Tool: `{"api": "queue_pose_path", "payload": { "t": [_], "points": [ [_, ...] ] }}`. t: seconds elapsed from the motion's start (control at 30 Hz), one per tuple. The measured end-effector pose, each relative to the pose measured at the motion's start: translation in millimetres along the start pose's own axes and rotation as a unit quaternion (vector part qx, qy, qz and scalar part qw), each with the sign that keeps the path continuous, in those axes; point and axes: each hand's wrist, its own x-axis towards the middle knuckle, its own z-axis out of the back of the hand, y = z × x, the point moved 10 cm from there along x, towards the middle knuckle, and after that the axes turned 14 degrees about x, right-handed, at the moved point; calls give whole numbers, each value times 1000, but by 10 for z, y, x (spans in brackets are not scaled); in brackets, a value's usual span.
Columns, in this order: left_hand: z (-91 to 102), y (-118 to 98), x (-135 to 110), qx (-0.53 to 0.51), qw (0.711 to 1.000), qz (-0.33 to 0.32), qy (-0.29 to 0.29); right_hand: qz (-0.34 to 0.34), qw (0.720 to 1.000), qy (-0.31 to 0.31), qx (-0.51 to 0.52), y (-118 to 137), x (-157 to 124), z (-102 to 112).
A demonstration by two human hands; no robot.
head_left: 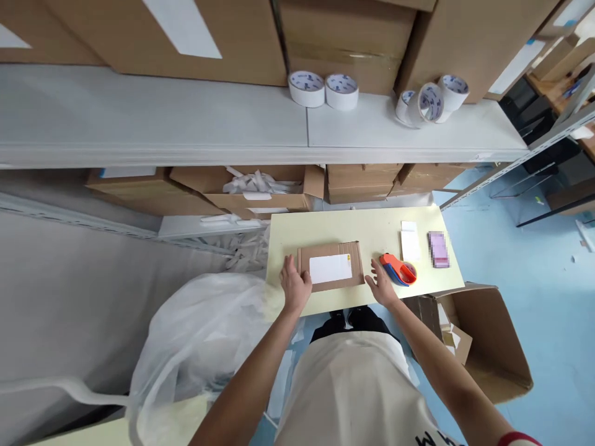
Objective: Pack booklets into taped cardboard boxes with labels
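Pale-yellow table (372, 226) | carton (331, 267) flat, long axis left-right | hands (295, 287) (382, 288) wide, flanking it

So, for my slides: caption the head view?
Left hand at a labelled cardboard box, right hand beside a tape dispenser.

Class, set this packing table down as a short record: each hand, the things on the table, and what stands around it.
Left hand: at the box's left end, thumb over its top
Right hand: open, between box and tape dispenser, apart from the box
Box: brown cardboard, lying flat
Label: white, on top of the box
Tape dispenser: orange and blue
Table: pale yellow
Also on table: white paper, blurred purple item
Shelf: tape rolls along it
Right of table: open carton
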Motion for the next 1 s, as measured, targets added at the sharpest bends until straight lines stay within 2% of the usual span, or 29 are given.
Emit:
{"api": "queue_pose_path", "payload": {
  "t": [0.1, 0.17, 0.27, 0.33, 0.4, 0.47, 0.53, 0.63, 0.7, 0.77, 0.83, 0.9, 1.0],
  "points": [
    [133, -377, -18, 33, 998, -57, -23, 40, 993, -61, -93, -149, -268, 466],
    [103, -710, -26, 50, 993, -102, -14, 33, 986, -85, -136, -313, -360, 687],
    [-138, -1257, -46, 60, 982, -173, 41, -34, 983, -61, -172, -596, -297, 726],
    [-386, -1584, -75, 56, 969, -218, 102, -103, 975, -25, -195, -760, -184, 654],
    [-641, -1815, -101, 48, 955, -239, 170, -151, 966, 7, -208, -847, -84, 607],
    [-853, -1949, -104, 41, 945, -233, 226, -151, 967, 28, -204, -842, -29, 627],
    [-1016, -2023, -88, 32, 940, -210, 265, -113, 977, 37, -174, -769, -49, 715],
    [-1246, -2081, -92, -3, 928, -153, 341, -44, 995, 54, -66, -620, -220, 893],
    [-1419, -2128, -177, -43, 896, -112, 427, -25, 996, 80, 30, -549, -366, 972],
    [-1560, -2201, -326, -75, 846, -86, 522, -30, 988, 103, 112, -518, -485, 1006],
    [-1632, -2276, -454, -76, 802, -82, 586, -46, 977, 113, 175, -528, -564, 1002],
    [-1657, -2329, -509, -44, 783, -96, 612, -70, 964, 109, 233, -568, -616, 971],
    [-1670, -2395, -495, 40, 778, -135, 613, -115, 930, 91, 336, -649, -683, 849]
  ]
}}
